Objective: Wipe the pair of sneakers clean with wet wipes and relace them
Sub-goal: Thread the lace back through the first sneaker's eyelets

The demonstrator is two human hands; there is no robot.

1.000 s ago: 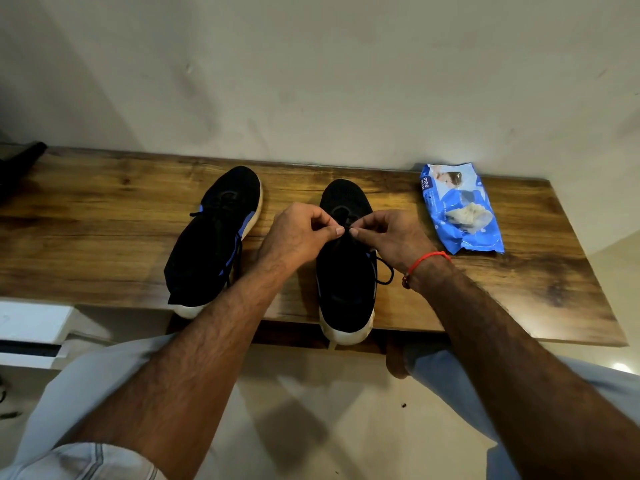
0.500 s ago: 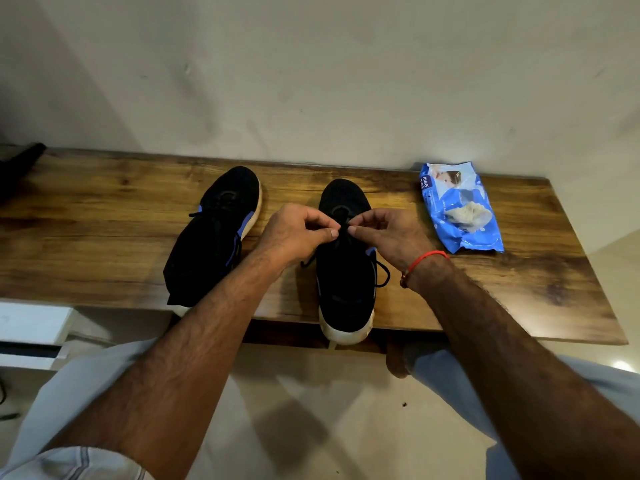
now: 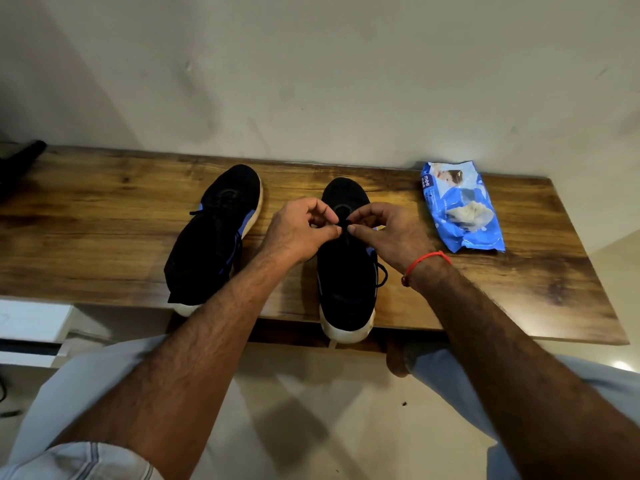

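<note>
Tying proceeds on the right-hand black knit sneaker with white sole (image 3: 346, 282), standing on the brown wooden worktop (image 3: 104, 244); left hand (image 3: 301, 230) and right hand (image 3: 384, 230) each pinch the thin black lace (image 3: 346, 224) above its tongue. Keep equal tension on both ends; draw outward evenly so the knot seats flat.

A plain, off-white plastered wall (image 3: 311, 74) is seen behind, marked by a few small scuffs and faint smudges. Against it a long rectangular shelf of dark-stained wood with strong grain (image 3: 86, 237) is set, its right end cut square. A glossy sheen is shown on the shelf's right front part. Below, a pale cream tiled floor (image 3: 311, 410) is lit softly, and long grey shadows are cast across it. A small bright reflection (image 3: 621, 366) is caught on the floor at the right. A white low unit with a dark slot (image 3: 31, 334) is placed under the shelf's left end.
</note>
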